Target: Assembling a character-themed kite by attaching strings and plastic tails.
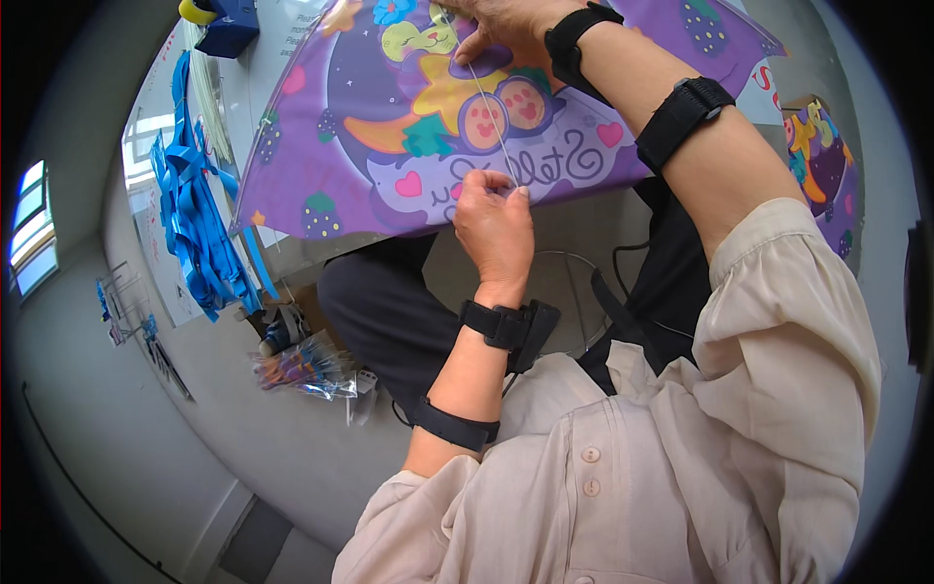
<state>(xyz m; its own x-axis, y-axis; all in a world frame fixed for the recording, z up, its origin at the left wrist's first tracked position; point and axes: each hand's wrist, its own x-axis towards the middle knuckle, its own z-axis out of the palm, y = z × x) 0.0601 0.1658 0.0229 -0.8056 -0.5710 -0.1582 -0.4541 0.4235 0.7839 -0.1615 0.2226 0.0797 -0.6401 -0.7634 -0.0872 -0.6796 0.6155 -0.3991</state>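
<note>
A purple printed sheet (331, 195), shaped like a kite, lies over the table with a cartoon animal, stars and mirrored lettering on it. A thin white string (494, 125) runs in a nearly straight line across its middle. My left hand (494, 224) is closed at the sheet's near edge, thumb and forefinger pinching the string's near end. Farther up, my right hand (511, 24) lies over the print, with thumb and forefinger spread apart beside the string. The thumb tip touches down by the line; the top of the picture cuts off part of that hand.
Blue ribbons (195, 224) hang in a bundle over the table's left side, near a dark blue tape dispenser (229, 27). At the right is another purple printed piece (822, 175). Clear plastic packets (306, 368) lie below, left of my knee.
</note>
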